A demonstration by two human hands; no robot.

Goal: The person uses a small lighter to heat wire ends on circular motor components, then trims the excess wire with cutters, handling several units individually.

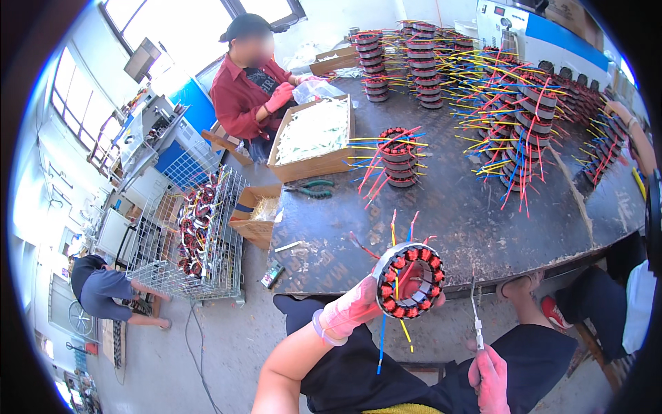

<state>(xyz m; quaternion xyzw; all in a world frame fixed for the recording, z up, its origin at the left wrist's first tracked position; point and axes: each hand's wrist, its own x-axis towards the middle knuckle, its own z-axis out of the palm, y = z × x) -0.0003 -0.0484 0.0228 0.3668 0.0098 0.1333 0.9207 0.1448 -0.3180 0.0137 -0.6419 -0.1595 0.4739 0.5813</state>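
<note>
My left hand [350, 308], in a pink glove, is closed around a motor stator [388, 277] above my lap. The stator is a grey metal ring with red windings; red, yellow and blue leads stick out of it, and its bore faces up toward me. To its right, my right hand [489, 378], also gloved in pink, grips a thin metal hook tool [477, 319] with a white handle. The tool's tip points up toward the table's front edge, apart from the stator. A short stack of stators [400, 164] stands on the table beyond my left hand.
The dark table [331, 234] bears green-handled pliers [314, 190], a carton of pale slips [314, 131] and tall stator stacks [517, 131] with protruding leads. A person in red [241, 96] works across it; another's arm [638, 141] reaches in at right. A wire cage [200, 228] stands left.
</note>
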